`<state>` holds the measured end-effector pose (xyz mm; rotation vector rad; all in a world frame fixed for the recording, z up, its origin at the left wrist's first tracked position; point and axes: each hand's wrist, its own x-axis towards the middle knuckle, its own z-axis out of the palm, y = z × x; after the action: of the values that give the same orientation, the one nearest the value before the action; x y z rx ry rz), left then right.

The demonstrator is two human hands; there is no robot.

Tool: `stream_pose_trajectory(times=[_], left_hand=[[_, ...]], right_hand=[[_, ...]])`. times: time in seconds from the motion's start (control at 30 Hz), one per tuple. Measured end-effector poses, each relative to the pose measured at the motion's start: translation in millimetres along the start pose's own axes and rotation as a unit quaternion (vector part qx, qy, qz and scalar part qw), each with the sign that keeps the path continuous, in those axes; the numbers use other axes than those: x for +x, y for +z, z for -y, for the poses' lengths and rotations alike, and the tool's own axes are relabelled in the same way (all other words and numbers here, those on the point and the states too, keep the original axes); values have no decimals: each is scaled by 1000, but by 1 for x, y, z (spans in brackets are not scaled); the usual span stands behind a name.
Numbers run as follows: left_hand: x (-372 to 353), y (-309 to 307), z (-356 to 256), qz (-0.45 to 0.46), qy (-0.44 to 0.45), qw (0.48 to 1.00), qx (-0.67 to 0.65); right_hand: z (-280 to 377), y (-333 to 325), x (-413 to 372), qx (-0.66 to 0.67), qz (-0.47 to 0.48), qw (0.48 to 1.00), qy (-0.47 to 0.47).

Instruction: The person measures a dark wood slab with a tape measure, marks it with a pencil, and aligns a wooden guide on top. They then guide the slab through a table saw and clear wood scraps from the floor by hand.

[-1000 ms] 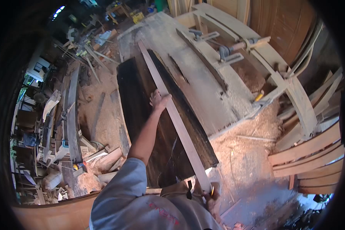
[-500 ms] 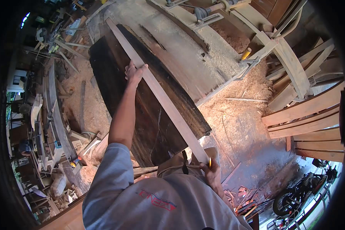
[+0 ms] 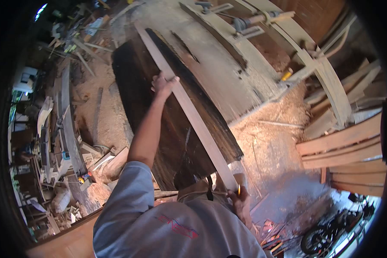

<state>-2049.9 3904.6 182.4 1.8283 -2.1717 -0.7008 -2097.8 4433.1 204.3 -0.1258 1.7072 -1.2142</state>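
Note:
A long pale wooden strip (image 3: 192,114) lies lengthwise on a wide dark plank (image 3: 167,142). My left hand (image 3: 162,84) presses on the strip about halfway along it, fingers spread over its edge. My right hand (image 3: 241,201) is at the strip's near end, closed around a small yellow pencil (image 3: 239,190) whose tip touches the strip. The dark plank rests with its far end against a pale sawdust-covered bench (image 3: 219,73).
Clamps (image 3: 249,26) hold curved wooden parts (image 3: 331,86) on the bench at the back. Stacked boards (image 3: 348,150) stand to the right. Sawdust (image 3: 266,137) covers the floor. Machines and offcuts (image 3: 60,137) crowd the left. A motorcycle (image 3: 331,232) stands at the bottom right.
The view has shifted slightly right and down. Both hands keep their places on the strip; the right hand has moved a little nearer along the strip's end.

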Motion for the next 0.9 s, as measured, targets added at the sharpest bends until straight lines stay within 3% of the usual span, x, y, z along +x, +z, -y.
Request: stream_pose_trajectory(times=[0.07, 0.23, 0.37, 0.4, 0.43, 0.47, 0.57, 0.67, 0.77, 0.8, 0.9], left_hand=[[-10, -3, -2, -42, 17, 999, 23], [-15, -14, -4, -4, 79, 994, 80], [-7, -21, -4, 51, 118, 981, 142], [-4, -25, -5, 76, 123, 977, 159], [-1, -28, -6, 103, 129, 971, 174], [1, -33, -8, 131, 129, 966, 182], [3, -42, -12, 191, 123, 953, 203], [-1, -34, -15, 187, 96, 960, 187], [-3, -35, -19, 196, 109, 954, 200], [-4, -38, -21, 201, 114, 951, 205], [-7, -40, -21, 207, 128, 949, 200]], right_hand=[[22, 1, -5, -5, -10, 1000, 10], [38, -31, 4, -205, -27, 977, 42], [29, -84, 39, -202, -38, 971, -123], [66, -84, 44, -291, -49, 949, -111], [101, -78, 46, -287, -44, 939, -183], [108, -80, 58, -228, -68, 956, -174], [190, -44, 63, -270, -80, 950, -135], [206, -16, 90, -375, -61, 883, -276], [216, 18, 117, -362, 13, 838, -407], [230, 36, 115, -347, 35, 858, -376], [273, 89, 141, -383, 57, 828, -407]])
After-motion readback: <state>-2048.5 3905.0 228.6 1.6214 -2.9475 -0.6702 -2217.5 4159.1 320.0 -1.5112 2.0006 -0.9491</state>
